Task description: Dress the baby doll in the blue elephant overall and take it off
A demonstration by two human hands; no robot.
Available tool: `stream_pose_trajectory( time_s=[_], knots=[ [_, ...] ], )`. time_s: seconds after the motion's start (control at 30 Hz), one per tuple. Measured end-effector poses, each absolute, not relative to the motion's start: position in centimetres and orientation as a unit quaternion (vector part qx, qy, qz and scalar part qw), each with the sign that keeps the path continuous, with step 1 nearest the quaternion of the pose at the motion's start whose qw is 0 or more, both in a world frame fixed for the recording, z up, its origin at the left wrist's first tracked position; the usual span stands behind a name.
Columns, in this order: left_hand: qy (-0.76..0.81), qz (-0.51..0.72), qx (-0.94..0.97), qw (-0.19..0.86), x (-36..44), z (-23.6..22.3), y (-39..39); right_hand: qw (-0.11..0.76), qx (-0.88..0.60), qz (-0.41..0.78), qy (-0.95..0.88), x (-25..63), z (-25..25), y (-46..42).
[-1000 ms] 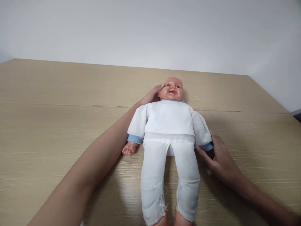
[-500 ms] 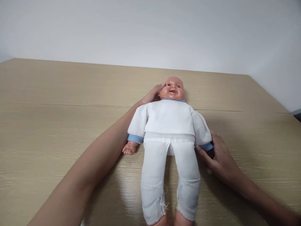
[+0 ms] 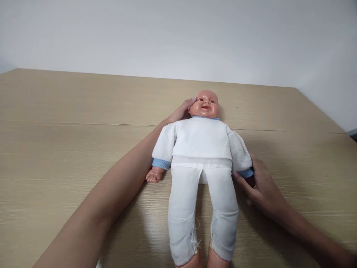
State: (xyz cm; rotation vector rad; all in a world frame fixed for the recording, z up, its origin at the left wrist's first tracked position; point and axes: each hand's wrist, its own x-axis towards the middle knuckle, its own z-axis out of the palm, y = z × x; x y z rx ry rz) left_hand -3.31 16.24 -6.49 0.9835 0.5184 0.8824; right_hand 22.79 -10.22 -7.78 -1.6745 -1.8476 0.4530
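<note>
A baby doll (image 3: 202,139) lies face up on the wooden table, its head at the far end and its legs toward me. It wears a white fleece top with blue cuffs and white trousers with loose threads at the leg ends. My left hand (image 3: 182,111) cups the side of the doll's head, thumb near its eye, the other fingers mostly hidden. Around the doll's cuff and hand on the right side, my right hand (image 3: 260,184) is closed, thumb on the inner side. The doll's other hand (image 3: 154,175) rests against my left forearm.
The wooden table (image 3: 67,156) stretches wide under the doll, with a thin seam running across it. A pale wall (image 3: 178,37) stands behind its far edge. A small dark object (image 3: 353,136) shows beyond the table at the right.
</note>
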Motion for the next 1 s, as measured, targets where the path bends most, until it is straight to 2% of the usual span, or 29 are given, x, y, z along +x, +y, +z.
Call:
stream_pose_trajectory(
  time_s=[0.53, 1.0],
  knots=[
    [0.251, 0.375, 0.476, 0.755, -3.65, -5.97, 15.87, 0.301, -0.624, 0.167, -0.701, 22.85, -7.88, -10.24],
    [0.259, 0.397, 0.473, 0.743, -3.58, -6.53, 16.47, 0.294, -0.625, 0.157, -0.706, 22.93, -7.91, -10.26]
  ],
)
